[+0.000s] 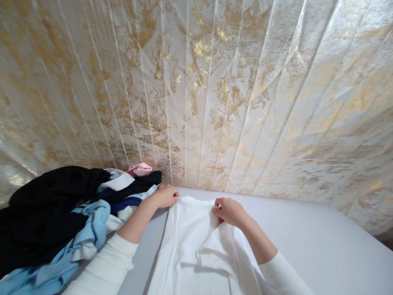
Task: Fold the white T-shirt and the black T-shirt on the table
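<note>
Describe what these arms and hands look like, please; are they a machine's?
No, they are a person's. The left hand and right hand are ungloved, with no watch or bracelet showing. The left sleeve and right sleeve are plain white, with no visible markings, and both stop partway up the forearm. The left one looks wrinkled near its edge. No cables show.

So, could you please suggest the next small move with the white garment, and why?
I would probably draw the right hand gently outward to flatten the white garment: that hand and the left hand pinch its far edge, while its middle is visibly creased.
</note>
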